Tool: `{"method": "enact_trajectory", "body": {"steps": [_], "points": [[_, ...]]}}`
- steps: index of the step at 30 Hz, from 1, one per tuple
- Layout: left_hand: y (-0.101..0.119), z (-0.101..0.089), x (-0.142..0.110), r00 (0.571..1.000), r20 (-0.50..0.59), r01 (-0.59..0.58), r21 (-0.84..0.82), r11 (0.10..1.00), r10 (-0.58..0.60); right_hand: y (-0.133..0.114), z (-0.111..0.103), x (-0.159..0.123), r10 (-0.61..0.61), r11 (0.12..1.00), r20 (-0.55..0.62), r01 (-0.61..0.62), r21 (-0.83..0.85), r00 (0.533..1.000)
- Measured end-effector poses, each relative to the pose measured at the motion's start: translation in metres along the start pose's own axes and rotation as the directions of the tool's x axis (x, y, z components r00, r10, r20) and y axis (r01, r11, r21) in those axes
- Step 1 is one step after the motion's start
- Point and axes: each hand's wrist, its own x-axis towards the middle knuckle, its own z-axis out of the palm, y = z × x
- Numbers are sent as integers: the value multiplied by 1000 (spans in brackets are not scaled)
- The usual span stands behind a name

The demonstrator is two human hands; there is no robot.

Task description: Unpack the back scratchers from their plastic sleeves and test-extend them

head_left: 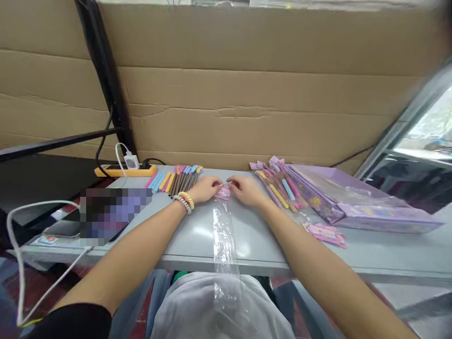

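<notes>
My left hand (205, 189) and my right hand (246, 190) face each other at the middle of the grey table. Between them is a long clear plastic bag (224, 235), its top edge pinched by the fingertips of both. A small pink printed card (223, 193) shows at that top end. The bag's lower part hangs over the table's front edge onto my lap. Nearest my left hand lies a row of brown pens (183, 182) with coloured ends, beside pink, blue and yellow sticks (160, 181). Several bagged pens (280, 190) lie right of my right hand.
An open purple box (388, 219) holding clear plastic stands at the right, with pink cards (326, 234) in front. On the left are a partly blurred-out device (113, 214), a grey phone (63, 227), a white cable (38, 203) and an orange power strip (106, 172). Cardboard (229, 94) backs the table.
</notes>
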Motion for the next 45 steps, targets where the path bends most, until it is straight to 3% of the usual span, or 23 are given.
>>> {"method": "enact_trajectory", "body": {"steps": [11,20,26,30,36,41,45], "points": [[-3,1,-1,999,13,-32,-74,997,33,-6,-3,0,8,995,10,-9,96,1000],[-3,7,0,993,-104,-78,-277,958,51,-4,-3,-2,117,966,-13,-111,233,993],[-7,6,0,977,-128,-188,-118,975,173,-2,-5,0,-4,991,-53,11,132,999],[-4,4,-3,969,-157,-204,-85,975,189,-8,-6,2,-2,992,45,-3,123,999],[0,1,-9,956,-234,-183,-7,983,176,-13,-10,2,24,978,101,-44,204,995],[-1,1,-10,964,-226,-156,-47,987,142,-12,-8,2,49,981,167,-79,176,985],[-1,1,-9,977,-191,-125,-151,981,95,-10,-4,5,56,994,136,-68,85,989]]}}
